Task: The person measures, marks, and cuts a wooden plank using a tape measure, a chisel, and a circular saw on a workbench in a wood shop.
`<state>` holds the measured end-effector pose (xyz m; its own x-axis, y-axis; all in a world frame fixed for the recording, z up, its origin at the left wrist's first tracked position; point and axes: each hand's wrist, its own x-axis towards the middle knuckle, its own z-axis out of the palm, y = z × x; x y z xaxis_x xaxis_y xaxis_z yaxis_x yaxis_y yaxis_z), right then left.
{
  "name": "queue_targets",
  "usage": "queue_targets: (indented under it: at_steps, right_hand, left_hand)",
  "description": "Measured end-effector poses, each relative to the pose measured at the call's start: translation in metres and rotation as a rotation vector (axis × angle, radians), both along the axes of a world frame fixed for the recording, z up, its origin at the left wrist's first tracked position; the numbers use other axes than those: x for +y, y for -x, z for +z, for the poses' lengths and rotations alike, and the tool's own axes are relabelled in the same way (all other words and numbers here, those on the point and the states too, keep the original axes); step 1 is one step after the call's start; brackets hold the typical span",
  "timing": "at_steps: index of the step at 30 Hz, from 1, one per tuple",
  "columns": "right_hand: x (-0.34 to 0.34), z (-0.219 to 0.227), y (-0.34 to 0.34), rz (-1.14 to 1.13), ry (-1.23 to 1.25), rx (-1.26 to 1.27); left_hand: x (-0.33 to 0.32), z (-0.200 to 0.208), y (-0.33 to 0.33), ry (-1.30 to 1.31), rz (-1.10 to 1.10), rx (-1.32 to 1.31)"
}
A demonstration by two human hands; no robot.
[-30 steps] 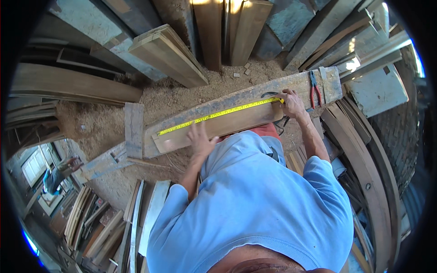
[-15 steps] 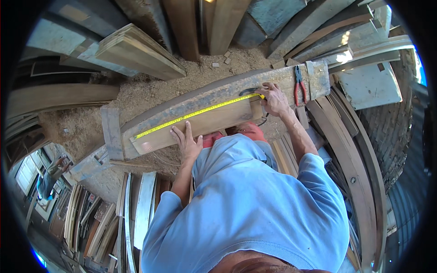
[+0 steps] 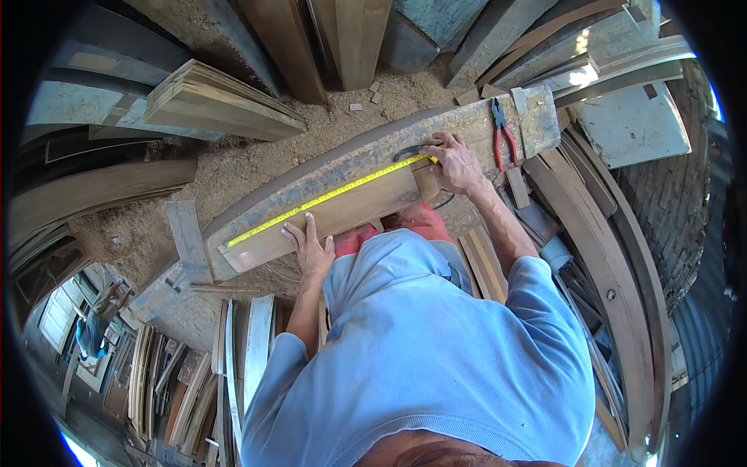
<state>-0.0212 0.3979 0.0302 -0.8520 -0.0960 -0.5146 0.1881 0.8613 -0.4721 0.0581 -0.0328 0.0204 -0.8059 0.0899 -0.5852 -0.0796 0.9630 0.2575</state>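
Note:
A yellow tape measure is drawn out along the far edge of a wooden board, its free end near the board's left end. My right hand grips the tape at the board's right end, and its case is mostly hidden by the fingers. My left hand lies on the board's near side, fingers spread, with the fingertips close to the blade. Beneath the board is a long, dusty bench plank. Red-handled pliers rest on that plank, right of my right hand. A dark curved strap or cord shows beside the tape.
Sawdust covers the ground beyond the bench. Stacked boards lean at the far left, and long curved planks lie to the right. More timber stands at the lower left. Another person is at the far left.
The whole view has shifted slightly. Both hands keep their places on the board and tape, and the blade stays stretched out.

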Motion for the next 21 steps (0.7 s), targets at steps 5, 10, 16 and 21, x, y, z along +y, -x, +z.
queue_targets:
  at_steps: [5,10,16,21]
  right_hand:
    - [-0.002,0.000,0.000,0.001,-0.009,0.019]
    - [-0.001,-0.003,0.002,0.022,0.035,-0.045]
    - [0.006,-0.001,0.006,0.001,0.336,-0.027]
    - [0.031,-0.006,-0.001,-0.272,0.346,-0.042]
  left_hand:
    - [0.001,0.001,-0.001,0.007,0.006,-0.006]
    - [0.008,0.006,0.001,0.068,-0.033,-0.026]
    - [0.016,0.008,0.037,0.141,-0.297,0.024]
    - [0.023,0.010,0.064,0.225,-0.443,-0.080]
